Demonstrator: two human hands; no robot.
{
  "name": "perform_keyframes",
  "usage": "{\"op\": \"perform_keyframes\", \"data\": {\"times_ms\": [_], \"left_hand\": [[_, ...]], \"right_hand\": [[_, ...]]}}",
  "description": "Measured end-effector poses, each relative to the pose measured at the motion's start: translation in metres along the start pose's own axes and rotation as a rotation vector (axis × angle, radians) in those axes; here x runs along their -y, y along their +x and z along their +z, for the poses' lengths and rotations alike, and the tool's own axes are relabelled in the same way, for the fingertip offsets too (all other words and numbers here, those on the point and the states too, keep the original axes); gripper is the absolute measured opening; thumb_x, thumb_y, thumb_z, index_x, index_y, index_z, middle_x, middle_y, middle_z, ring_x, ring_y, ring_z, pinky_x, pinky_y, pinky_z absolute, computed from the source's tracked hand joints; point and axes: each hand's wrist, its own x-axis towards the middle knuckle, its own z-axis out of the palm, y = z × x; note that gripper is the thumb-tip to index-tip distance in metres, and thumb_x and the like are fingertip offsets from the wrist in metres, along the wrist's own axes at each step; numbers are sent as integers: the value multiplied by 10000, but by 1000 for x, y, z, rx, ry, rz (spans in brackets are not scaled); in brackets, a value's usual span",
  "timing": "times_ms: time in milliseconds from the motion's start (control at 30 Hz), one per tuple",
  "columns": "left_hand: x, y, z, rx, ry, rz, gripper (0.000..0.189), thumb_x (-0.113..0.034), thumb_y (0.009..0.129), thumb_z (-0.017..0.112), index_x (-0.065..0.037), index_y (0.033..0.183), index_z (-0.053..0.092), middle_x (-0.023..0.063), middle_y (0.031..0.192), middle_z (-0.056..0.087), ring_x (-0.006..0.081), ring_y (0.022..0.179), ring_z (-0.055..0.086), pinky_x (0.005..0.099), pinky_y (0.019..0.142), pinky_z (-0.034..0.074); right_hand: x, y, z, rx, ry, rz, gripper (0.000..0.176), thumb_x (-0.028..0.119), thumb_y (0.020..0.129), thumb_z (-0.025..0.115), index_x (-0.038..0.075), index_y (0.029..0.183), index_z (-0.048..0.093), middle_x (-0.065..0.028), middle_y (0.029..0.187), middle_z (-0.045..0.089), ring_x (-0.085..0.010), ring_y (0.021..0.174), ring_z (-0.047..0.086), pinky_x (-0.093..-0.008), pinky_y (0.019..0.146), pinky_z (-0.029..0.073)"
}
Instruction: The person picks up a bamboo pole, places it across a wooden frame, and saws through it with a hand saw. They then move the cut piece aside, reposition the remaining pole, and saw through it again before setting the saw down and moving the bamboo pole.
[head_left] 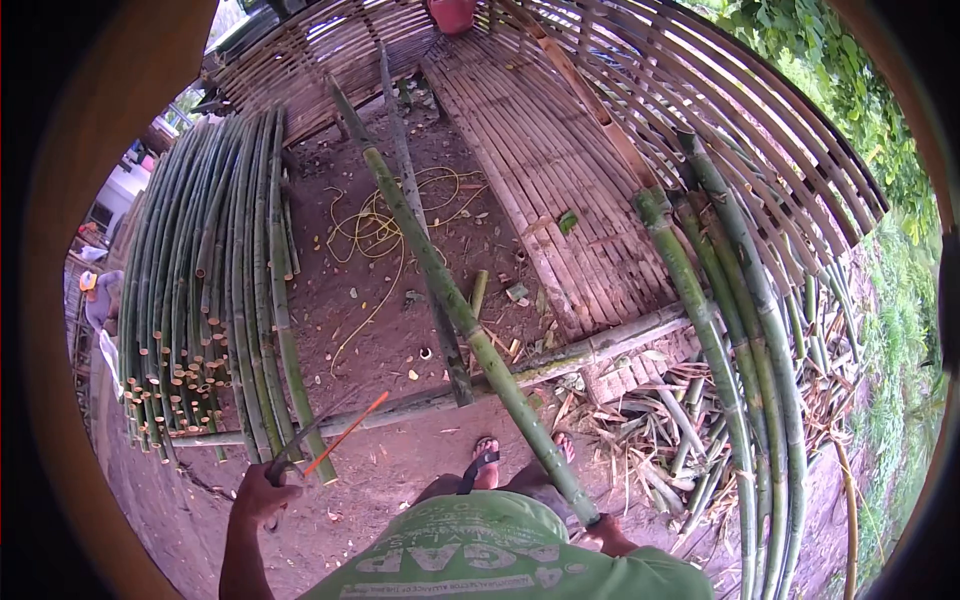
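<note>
My left hand (266, 492) is closed around a dark, curved knife (297, 440), its blade reaching up and to the right. A thin orange stick (347, 432) slants up from beside the same fingers. My right hand (610, 539) wraps the near end of a long green bamboo pole (475, 335), low in front of my body. From there the pole runs away up and to the left, crossing over a horizontal bamboo rail (545, 370). A greyer pole (408, 185) lies beneath it farther along.
Many cut bamboo poles (225, 250) lie stacked at left. More poles (715, 360) lean at right, above bamboo offcuts (665, 440). Behind the rail are a slatted platform (560, 190) and tangled yellow rope (385, 225). A person (97, 300) is at far left.
</note>
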Motion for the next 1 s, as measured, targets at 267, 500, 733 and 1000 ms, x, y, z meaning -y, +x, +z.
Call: {"op": "perform_keyframes", "data": {"times_ms": [267,500,733,1000], "left_hand": [[4,60,80,-14,25,128,338,-184,665,802,-74,694,484,-3,593,478,107,533,461,292,491,398],[-5,89,142,77,60,321,345,-185,657,800,-73,653,474,12,597,502,118,546,464,309,526,417],[-20,100,151,148,156,255,343,-204,632,804,-67,670,492,32,606,520,142,569,488,324,558,436],[-69,75,153,175,451,368,298,-221,637,765,-40,716,543,99,646,580,217,604,568,358,595,466]], "right_hand": [[113,-10,-104,-111,-132,4,515,370,487,836,126,926,723,-103,905,706,-241,843,680,-369,791,533],[293,-78,-235,-869,709,-597,522,227,623,819,46,1047,576,-134,927,671,-281,865,654,-389,775,505],[59,-32,-92,-195,153,-47,1267,549,400,888,69,1421,311,-205,1383,446,-323,1268,454,-381,1069,374],[-67,77,114,233,114,-46,864,543,434,853,64,1125,653,-155,1100,664,-273,1036,629,-361,915,489]]}}
